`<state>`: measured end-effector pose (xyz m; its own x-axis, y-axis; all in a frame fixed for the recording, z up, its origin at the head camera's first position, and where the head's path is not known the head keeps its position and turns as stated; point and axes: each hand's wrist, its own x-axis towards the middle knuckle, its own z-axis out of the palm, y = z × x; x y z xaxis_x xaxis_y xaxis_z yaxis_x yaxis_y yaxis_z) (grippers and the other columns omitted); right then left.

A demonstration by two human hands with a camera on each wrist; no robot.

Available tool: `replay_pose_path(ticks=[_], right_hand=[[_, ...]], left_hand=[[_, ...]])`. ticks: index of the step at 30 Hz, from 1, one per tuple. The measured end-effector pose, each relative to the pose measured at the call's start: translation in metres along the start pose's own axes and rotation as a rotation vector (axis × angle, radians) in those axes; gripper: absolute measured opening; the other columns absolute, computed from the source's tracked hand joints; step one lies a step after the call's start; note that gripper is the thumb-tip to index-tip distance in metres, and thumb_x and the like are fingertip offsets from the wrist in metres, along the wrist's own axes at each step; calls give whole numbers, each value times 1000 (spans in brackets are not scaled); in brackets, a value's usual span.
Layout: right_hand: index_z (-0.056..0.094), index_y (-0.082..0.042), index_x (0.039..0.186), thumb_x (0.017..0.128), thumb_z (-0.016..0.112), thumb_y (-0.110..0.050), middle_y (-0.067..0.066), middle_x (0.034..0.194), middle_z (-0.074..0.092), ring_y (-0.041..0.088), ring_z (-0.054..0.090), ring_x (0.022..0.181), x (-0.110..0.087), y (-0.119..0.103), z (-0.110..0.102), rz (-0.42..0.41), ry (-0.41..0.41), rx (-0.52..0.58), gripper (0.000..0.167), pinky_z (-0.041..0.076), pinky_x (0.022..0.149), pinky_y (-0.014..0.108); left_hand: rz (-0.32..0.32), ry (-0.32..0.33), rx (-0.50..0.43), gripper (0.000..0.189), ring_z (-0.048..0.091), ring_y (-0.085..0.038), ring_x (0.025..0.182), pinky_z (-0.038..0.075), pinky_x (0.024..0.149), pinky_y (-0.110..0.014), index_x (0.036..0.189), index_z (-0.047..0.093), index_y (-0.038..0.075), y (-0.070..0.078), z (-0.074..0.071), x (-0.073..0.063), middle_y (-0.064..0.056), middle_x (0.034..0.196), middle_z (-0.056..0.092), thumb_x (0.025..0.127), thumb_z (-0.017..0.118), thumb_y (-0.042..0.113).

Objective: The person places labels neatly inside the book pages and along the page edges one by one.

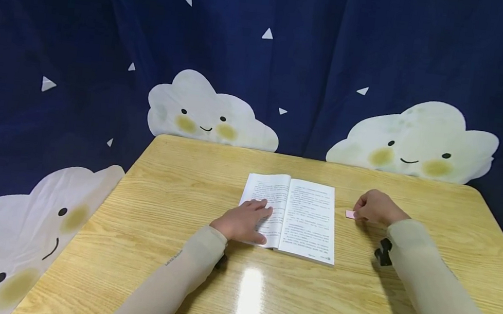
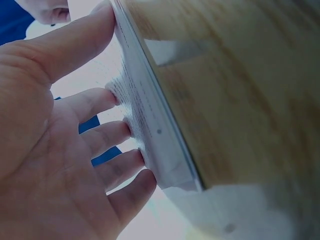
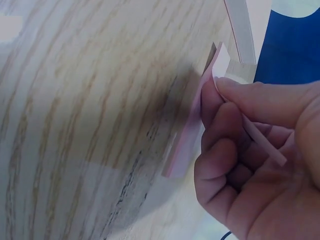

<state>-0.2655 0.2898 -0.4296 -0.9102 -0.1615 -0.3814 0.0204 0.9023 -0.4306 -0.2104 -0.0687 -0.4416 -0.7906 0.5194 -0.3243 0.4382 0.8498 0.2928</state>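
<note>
At the head view's centre, the left hand [image 1: 240,221] rested, fingers spread, on the open book [image 1: 309,220], while right of centre the right hand [image 1: 378,208] pinched a slip [image 3: 266,143] against a pink pad [image 3: 186,142], slow, level peeling probably being best.

From here I see an open white paper book [image 1: 309,220] on a yellowish wooden table [image 1: 174,184], the left hand [image 1: 241,221] on its left page. Right of the book, the right hand [image 1: 377,207] holds a pink rectangular paper pad [image 1: 349,214]; behind the book hangs a dark-blue cloth curtain [image 1: 238,31].
</note>
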Motion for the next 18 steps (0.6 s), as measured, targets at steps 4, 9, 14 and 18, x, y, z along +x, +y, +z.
replay_pose_path(ticks=[4,9,14,18], right_hand=[[70,0,88,88,66,-9,7,80,66,18,55,75,-1,-1,-1,-2,0,-5,10,45,65,25],[69,0,88,88,66,-9,7,81,65,19,55,76,-1,-1,-3,-4,-1,-10,9,45,65,26],[70,-2,89,88,66,-10,7,82,64,20,55,78,0,-1,-2,20,-10,-15,9,44,66,27],[70,-2,90,87,66,-10,7,83,65,20,55,78,0,0,-1,27,-10,-14,10,45,67,26]], left_hand=[[2,1,-2,81,21,-29,155,28,124,-45,157,32,21,0,0,0,-2,168,20,90,70,45],[3,4,-8,82,22,-29,155,28,124,-45,157,31,21,0,-1,0,-2,168,20,89,71,45],[-1,4,-11,82,22,-29,155,28,124,-46,157,31,21,0,0,0,-2,168,20,89,71,45],[1,2,-5,81,22,-30,154,28,124,-46,157,32,21,0,0,0,-3,168,20,90,70,45]])
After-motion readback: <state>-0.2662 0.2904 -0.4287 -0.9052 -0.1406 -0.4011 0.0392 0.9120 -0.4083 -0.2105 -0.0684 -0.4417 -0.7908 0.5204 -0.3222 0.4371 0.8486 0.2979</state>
